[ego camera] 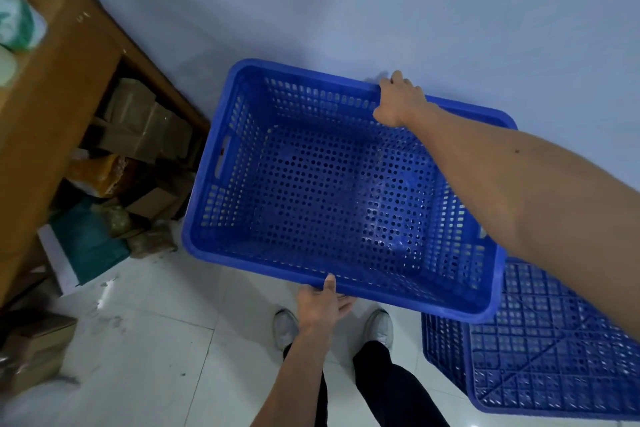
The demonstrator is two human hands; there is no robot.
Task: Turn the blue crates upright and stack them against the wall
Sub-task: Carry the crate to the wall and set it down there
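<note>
Holding: an upright blue crate [332, 184], open side up, is gripped by both hands and sits close to the wall [381, 3], its far rim nearly against it.
Crate details: holes pierce the floor and sides; a slot handle shows in the left end; the inside holds nothing.
Right hand [398, 102]: wrapped over the far rim, fingers curled down the wall side, forearm stretched across the crate's right corner.
Left hand [320, 302]: grasping the near rim, thumb on top of the edge, fingers tucked underneath.
Support: whether the crate rests on something or hangs in the grip cannot be told; a strip of blue rim [485, 111] pokes out behind the right forearm, lower than the held crate, so another crate seems to lie beneath or behind it.
Second crate [540, 343]: lies upside down on the floor at the right, ribbed underside facing up, partly tucked under the held crate's near right corner.
Feet: two pale shoes [285, 326] and dark trousers stand on the white tiled floor [156, 340], just in front of the held crate.
Left side: a brown wooden table [59, 90] stands against the wall, with cardboard boxes [145, 128] and bags crammed underneath.
Table top: a green and white bundle [17, 24], blurred.
</note>
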